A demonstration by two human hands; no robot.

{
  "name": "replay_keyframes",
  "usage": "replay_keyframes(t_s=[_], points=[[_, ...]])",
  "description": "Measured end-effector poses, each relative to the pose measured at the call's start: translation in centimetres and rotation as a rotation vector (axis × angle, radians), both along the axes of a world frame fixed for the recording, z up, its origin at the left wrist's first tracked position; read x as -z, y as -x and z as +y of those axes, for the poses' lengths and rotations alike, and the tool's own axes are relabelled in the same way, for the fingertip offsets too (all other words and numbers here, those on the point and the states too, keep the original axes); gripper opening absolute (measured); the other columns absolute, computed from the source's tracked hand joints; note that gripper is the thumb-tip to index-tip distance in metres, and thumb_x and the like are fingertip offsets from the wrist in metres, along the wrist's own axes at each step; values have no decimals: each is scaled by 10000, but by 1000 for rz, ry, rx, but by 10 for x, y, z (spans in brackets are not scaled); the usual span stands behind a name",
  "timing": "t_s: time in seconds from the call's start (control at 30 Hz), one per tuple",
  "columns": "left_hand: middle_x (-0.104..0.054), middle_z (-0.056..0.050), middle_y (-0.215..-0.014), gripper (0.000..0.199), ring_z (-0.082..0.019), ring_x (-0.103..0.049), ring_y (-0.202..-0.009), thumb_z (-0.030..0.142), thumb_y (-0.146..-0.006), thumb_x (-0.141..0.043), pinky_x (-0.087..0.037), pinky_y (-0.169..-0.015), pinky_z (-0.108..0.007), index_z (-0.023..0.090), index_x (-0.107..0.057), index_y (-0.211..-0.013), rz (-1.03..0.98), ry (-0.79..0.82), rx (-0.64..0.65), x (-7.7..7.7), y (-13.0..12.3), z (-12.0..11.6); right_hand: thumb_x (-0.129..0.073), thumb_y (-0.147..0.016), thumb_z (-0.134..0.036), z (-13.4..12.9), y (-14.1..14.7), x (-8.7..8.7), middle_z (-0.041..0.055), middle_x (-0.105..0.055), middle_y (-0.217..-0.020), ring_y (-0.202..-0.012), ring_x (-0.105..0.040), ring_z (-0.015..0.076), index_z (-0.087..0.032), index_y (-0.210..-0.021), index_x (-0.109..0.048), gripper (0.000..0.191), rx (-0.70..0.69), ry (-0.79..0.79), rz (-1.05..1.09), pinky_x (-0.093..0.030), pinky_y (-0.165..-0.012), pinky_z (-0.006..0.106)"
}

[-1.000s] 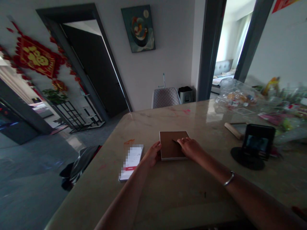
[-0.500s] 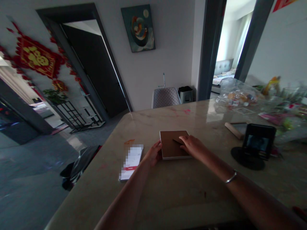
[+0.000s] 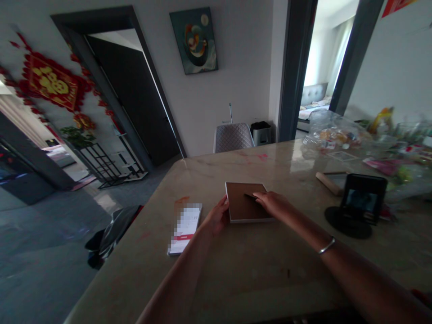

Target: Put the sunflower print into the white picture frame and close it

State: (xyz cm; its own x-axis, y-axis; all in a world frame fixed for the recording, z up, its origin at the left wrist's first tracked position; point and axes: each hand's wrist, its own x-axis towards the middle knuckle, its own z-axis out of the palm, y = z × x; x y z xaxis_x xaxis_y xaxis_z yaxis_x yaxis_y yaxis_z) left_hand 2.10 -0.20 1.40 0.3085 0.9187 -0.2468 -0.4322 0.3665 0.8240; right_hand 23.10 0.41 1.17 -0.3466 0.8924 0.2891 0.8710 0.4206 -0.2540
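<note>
The left hand, fingers curled, hugs the left edge of a flat square brown board with a pale rim, which lies at twelve o'clock on a pale stone table. The right hand, fingers pressed together, rests on the board beside a thin dark stick; I cannot tell if it pinches it. A push could slide the smooth board, or the stick could roll off.

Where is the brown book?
In the head view, the brown book lies on the marble tabletop, with the left hand at its left edge and the right hand resting on top.
</note>
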Motion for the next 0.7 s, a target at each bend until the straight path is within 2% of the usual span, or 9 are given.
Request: replay_keyframes(t_s=[0.2, 0.3, 0.43, 0.53, 0.7], points=[[-642, -43, -1014, 391, -182, -609, -880, 148, -803, -496, -468, -754, -301, 257, -492, -1178, -10, 12, -4, -1, -1, 1, -411, -857, -255, 1, -1, 3, 81, -675, -925, -826, -629, 191, -212, -1099, -571, 293, -18, -7, 36, -457, -676, 277], [-657, -52, -957, 345, -192, -619, -849, 190, -797, -515, -478, -737, -316, 236, -519, -1139, 1, 33, -1, 3, 0, 2, -423, -851, -258, -1, 1, 5, 71, -654, -1005, -889, -608, 185, -209, -1109, -567, 300, -27, -43, 70, -459, -741, 293], [-668, -91, -863, 262, -213, -634, -786, 282, -820, -476, -498, -688, -328, 148, -574, -1022, 75, 118, -133, 8, 8, 10, -491, -810, -243, -12, 9, -2, 55, -632, -1054, -951, -576, 172, -211, -1059, -596, 272, -101, -48, 124, -437, -832, 308], [-669, -94, -816, 247, -205, -639, -765, 280, -839, -435, -504, -689, -316, 120, -585, -953, 66, 136, -236, 10, 17, 19, -531, -775, -223, -19, 14, -7, 53, -631, -1037, -968, -562, 167, -217, -1022, -609, 259, -172, -8, 163, -424, -856, 307], [-666, -98, -792, 200, -197, -641, -744, 255, -825, -465, -506, -695, -303, 106, -589, -876, 25, 167, -276, 13, 24, 27, -555, -740, -199, -18, 13, -7, 61, -616, -1004, -968, -552, 166, -204, -1006, -593, 269, -208, 50, 207, -413, -863, 312]])
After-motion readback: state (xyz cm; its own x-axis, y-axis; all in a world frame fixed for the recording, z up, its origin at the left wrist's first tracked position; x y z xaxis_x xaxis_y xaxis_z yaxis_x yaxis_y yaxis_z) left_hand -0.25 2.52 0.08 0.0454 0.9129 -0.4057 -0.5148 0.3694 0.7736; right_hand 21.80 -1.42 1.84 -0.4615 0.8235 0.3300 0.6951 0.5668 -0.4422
